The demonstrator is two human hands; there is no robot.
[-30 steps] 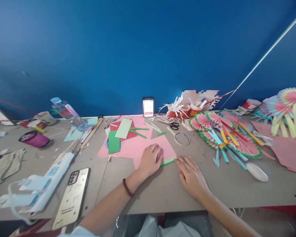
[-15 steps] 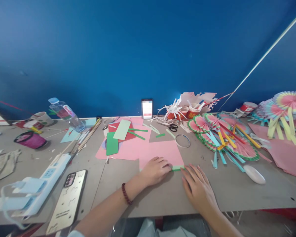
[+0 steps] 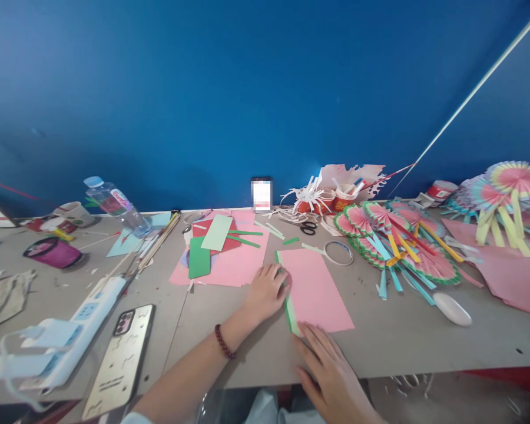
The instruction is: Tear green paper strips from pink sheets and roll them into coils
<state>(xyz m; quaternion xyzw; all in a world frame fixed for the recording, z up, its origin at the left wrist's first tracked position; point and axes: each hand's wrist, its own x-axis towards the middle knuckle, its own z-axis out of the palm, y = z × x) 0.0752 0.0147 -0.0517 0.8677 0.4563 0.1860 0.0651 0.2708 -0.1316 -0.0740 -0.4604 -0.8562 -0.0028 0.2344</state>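
Left hand (image 3: 268, 288) loosely curled on the green paper edging (image 3: 292, 318) of the pink sheet (image 3: 320, 288); can't tell if it's pinching. Right hand (image 3: 329, 368) open, fingertips at the sheet's near corner. Sheet smooth, flat, straight-edged. Tape ring (image 3: 338, 252) just beyond. Grey tabletop (image 3: 393, 330) between sheet and pleated paper fans (image 3: 400, 238).

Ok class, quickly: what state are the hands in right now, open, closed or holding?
Left hand: curled over the green strip on the pink sheet; whether it grips cannot be told.
Right hand: open, fingertips at the sheet's near left corner.
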